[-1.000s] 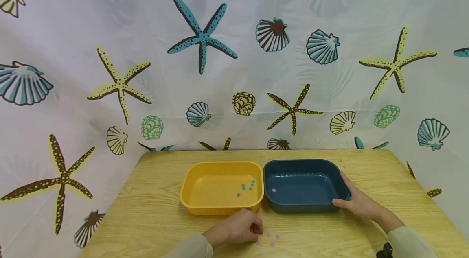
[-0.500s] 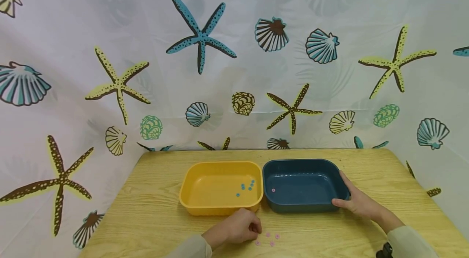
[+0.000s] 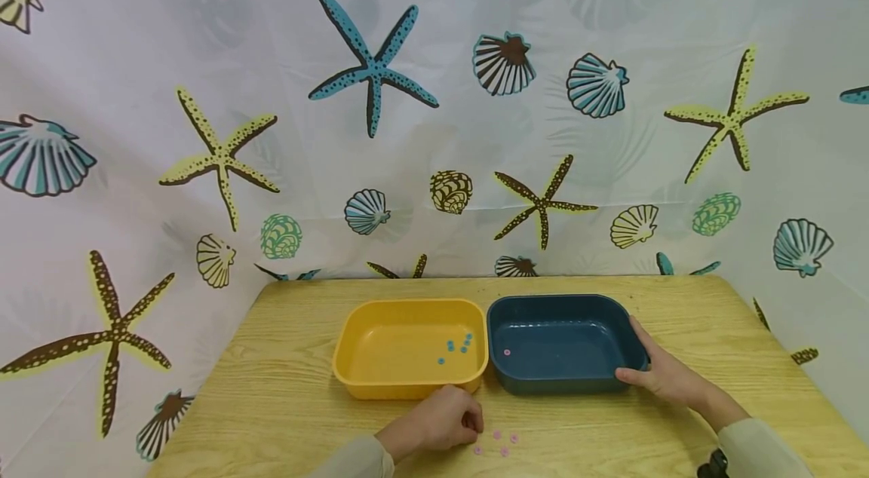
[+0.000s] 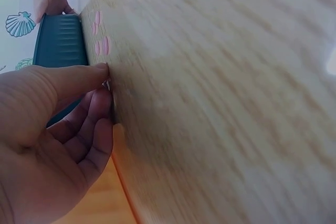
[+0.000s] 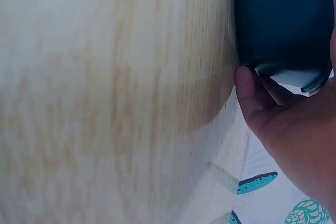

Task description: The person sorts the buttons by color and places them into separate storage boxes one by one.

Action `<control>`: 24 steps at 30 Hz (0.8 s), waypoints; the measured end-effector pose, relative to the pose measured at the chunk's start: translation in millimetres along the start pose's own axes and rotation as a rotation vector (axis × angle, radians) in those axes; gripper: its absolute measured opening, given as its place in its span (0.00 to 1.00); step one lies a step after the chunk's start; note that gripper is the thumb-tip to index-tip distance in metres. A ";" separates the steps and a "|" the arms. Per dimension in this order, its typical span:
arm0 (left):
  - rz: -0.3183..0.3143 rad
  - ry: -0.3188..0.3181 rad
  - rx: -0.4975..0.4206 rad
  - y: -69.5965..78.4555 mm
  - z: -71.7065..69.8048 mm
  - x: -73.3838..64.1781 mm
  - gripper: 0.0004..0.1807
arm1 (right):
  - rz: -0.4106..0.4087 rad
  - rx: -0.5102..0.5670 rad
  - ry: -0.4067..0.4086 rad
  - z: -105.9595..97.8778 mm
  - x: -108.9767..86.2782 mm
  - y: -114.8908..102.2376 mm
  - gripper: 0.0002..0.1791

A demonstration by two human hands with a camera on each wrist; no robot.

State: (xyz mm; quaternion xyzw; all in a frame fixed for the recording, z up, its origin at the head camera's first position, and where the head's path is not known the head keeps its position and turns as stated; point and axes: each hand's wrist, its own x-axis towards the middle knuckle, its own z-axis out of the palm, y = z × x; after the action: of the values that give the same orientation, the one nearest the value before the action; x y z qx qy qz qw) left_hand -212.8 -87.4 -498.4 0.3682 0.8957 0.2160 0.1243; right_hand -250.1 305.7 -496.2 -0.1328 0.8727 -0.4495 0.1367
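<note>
My left hand (image 3: 437, 419) rests on the table in front of the yellow tray (image 3: 380, 392), fingers curled. In the left wrist view its thumb (image 4: 84, 81) and forefinger meet at the wood, pinching a small pale sliver mostly hidden between their tips. Just right of them lie several small round pink buttons (image 3: 514, 438), flat on the table. My right hand (image 3: 668, 376) grips the right end of the dark blue tray (image 3: 563, 386), thumb at the front corner and fingers along the side. One pink button (image 3: 507, 352) lies inside that tray.
Several small blue buttons (image 3: 464, 349) lie in the right part of the yellow tray. The two trays stand side by side on the wooden table (image 3: 285, 357). A white curtain (image 3: 434, 124) printed with shells and starfish hangs behind and at both sides.
Both hands hold their places, the left one shifting only very slightly. The trays and buttons have not moved.
</note>
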 end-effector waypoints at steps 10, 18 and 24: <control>-0.027 -0.006 -0.052 2.4 -2.1 -5.8 0.11 | -0.002 0.011 -0.002 -0.2 -1.0 -2.5 0.56; -0.031 0.003 -0.109 10.6 -10.4 -10.8 0.08 | 0.001 0.013 -0.002 -0.1 -1.3 -3.2 0.56; -0.012 0.014 -0.151 16.8 -14.7 -13.0 0.04 | -0.006 0.007 0.002 0.6 -0.9 -2.1 0.56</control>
State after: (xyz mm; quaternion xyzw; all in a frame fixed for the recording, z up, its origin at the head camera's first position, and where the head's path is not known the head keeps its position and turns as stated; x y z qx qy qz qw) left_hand -199.2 -90.4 -476.6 0.3507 0.8800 0.2848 0.1469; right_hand -248.8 304.3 -494.7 -0.1346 0.8708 -0.4531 0.1350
